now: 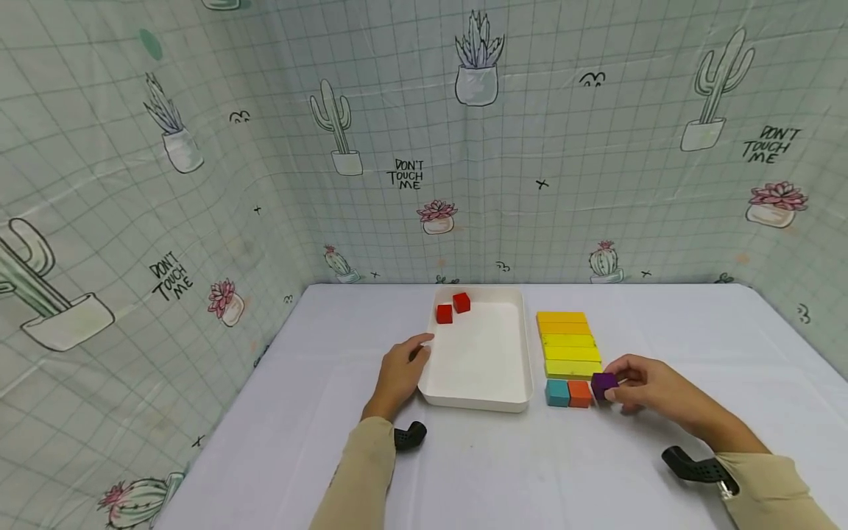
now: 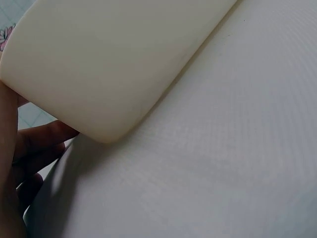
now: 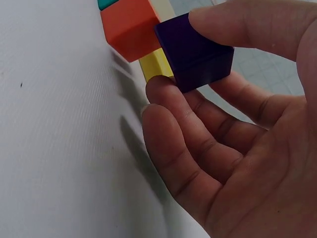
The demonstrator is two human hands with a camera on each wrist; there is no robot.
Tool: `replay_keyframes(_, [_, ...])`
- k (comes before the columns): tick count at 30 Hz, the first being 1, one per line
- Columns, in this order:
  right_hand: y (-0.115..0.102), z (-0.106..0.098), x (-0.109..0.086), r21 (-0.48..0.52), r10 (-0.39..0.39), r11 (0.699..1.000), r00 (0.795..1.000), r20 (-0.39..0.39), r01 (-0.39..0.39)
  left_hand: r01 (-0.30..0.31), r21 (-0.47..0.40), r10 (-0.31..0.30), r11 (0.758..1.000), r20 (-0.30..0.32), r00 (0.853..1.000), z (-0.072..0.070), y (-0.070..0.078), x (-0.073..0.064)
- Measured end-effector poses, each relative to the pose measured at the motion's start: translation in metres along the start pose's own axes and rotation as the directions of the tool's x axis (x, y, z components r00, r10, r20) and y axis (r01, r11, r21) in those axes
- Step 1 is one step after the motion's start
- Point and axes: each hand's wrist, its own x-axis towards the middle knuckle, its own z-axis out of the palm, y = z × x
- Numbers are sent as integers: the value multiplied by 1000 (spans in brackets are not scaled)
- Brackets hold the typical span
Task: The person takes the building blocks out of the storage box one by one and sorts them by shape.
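Observation:
A purple cube point(image 1: 603, 386) is pinched between the thumb and fingers of my right hand point(image 1: 645, 384). In the right wrist view the purple cube point(image 3: 195, 52) is tilted, close beside an orange cube point(image 3: 130, 27); the lower fingers curve loosely beneath. The orange cube point(image 1: 579, 394) touches a teal cube point(image 1: 558, 393) on its left. My left hand point(image 1: 397, 374) is at the left side of a white tray point(image 1: 477, 404), its relaxed fingers touching the wall. Part of that hand point(image 2: 42, 141) shows along the tray's edge point(image 2: 106, 131) in the left wrist view.
Two red cubes, one at the left wall point(image 1: 444, 314) and one farther back point(image 1: 461, 302), lie inside the tray. Several yellow and amber bars point(image 1: 570, 346) form a block right of the tray. A white cloth point(image 1: 490, 471) covers the table; a patterned curtain point(image 1: 517, 147) hangs behind.

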Motion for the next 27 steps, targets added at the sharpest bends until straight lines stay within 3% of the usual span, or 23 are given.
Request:
replay_keyframes(10, [4,3,6,-122,19,992,999,-26,-22,24,-14,-24,1000,-22,999,-5,-2,-7])
replay_keyframes(20, [7,5,4,-156,10,988,999,-52,-18,-8,15,8,1000,-15,1000,-3,4,-1])
replay_keyframes(27, [8,6,0,-172,-4,985,999,-54,-6,0,5,0,1000,-1,1000,3,4,1])
